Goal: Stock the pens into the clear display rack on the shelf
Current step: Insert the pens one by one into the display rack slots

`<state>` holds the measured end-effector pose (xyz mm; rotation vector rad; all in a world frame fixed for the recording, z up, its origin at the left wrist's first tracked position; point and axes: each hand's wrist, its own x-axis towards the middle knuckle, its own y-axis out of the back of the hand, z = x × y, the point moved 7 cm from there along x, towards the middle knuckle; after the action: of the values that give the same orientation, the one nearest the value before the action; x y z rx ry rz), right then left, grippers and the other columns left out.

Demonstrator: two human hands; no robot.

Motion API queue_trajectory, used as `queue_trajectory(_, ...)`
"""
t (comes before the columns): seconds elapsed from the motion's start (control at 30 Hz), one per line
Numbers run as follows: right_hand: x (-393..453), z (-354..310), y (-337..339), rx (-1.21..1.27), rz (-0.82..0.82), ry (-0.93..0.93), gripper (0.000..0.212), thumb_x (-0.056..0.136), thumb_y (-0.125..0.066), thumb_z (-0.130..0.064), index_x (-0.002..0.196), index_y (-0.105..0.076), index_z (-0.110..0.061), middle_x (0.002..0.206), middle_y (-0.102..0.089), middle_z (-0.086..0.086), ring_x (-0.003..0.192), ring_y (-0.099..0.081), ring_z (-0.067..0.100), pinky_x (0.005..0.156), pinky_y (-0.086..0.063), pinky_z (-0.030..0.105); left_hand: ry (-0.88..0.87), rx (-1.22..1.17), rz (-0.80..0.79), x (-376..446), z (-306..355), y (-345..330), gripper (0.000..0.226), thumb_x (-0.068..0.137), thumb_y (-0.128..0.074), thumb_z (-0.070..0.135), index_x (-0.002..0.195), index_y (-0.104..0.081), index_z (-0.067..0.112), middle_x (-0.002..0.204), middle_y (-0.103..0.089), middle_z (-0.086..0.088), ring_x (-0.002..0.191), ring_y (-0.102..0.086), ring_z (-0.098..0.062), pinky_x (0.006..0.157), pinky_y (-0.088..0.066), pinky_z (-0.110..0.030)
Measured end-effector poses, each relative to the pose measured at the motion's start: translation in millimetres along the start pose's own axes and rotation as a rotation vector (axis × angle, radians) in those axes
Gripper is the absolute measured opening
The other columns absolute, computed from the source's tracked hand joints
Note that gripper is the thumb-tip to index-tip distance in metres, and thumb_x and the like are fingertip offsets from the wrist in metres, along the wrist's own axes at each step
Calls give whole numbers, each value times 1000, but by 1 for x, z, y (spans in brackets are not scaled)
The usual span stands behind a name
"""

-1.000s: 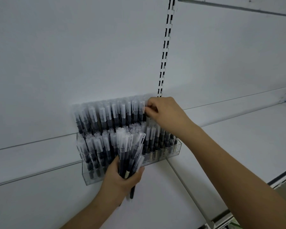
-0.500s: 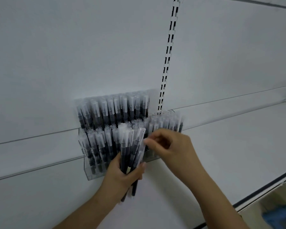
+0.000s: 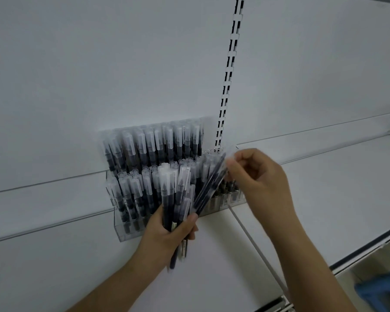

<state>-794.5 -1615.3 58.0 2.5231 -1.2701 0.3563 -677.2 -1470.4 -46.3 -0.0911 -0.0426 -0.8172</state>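
A clear tiered display rack (image 3: 122,233) stands on the white shelf against the back panel. Several dark pens with frosted caps fill its rows. My left hand (image 3: 167,235) grips a bundle of pens (image 3: 173,199) upright in front of the rack's lower tier. My right hand (image 3: 259,179) is to the right of the bundle and pinches one or two pens (image 3: 209,188) by their capped end. These pens slant down-left, their lower ends still in the bundle by my left thumb. The rack's right end is partly hidden behind my right hand.
The white shelf (image 3: 324,199) stretches to the right with a dark front edge (image 3: 369,248). A slotted upright strip (image 3: 229,70) runs up the back panel above the rack. A blue object (image 3: 381,293) lies below the shelf at the bottom right.
My right hand left the rack's top row, came down to the bundle, took hold of pen caps and is now drawing them up and to the right. My left hand stayed put.
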Motion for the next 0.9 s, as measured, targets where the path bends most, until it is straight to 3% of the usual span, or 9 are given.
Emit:
queue_trajectory(0.13,9,-11,-1,-43,-65,13,6,90,-68,-19,87,-66,-14,75,-70,3,67,-68,10,60,-47,13,9,-25,19,-1,-1,2,40,73,-69,29,95,-60,-2,66,-67,-6,61,-63,-17,63,-53,-26)
queue_trajectory(0.33,7,3,-13,-84,-104,-17,6,90,-68,-17,84,-66,-17,71,-68,1,65,-64,15,60,-49,19,-3,17,12,-2,1,2,25,84,-67,17,91,-59,-5,62,-65,-5,58,-62,-15,59,-50,-19)
queue_trajectory(0.47,14,-6,-2,-98,-86,22,8,90,-67,-19,82,-66,-19,69,-66,-3,63,-62,9,61,-49,19,5,19,56,-3,1,4,37,74,-72,29,95,-61,1,65,-67,-4,60,-63,-16,61,-52,-21)
queue_trajectory(0.63,9,-3,-13,-64,-251,3,8,90,-67,-12,82,-66,-13,67,-64,-3,63,-64,12,62,-51,21,12,25,94,-5,4,5,28,75,-72,24,92,-62,4,61,-67,-3,57,-62,-12,58,-51,-16)
queue_trajectory(0.8,3,13,-27,-119,-293,-26,8,90,-68,-18,83,-66,-14,65,-62,-6,66,-62,16,72,-56,41,5,67,40,-7,8,-1,15,77,-73,16,85,-62,9,60,-69,0,51,-60,-12,54,-51,-21)
queue_trajectory(0.9,5,12,-26,-153,-330,-23,8,90,-69,-22,85,-67,-15,68,-65,-3,68,-64,17,74,-57,41,-22,100,2,-8,10,-3,9,81,-71,9,84,-63,5,58,-69,0,49,-58,-11,51,-48,-17)
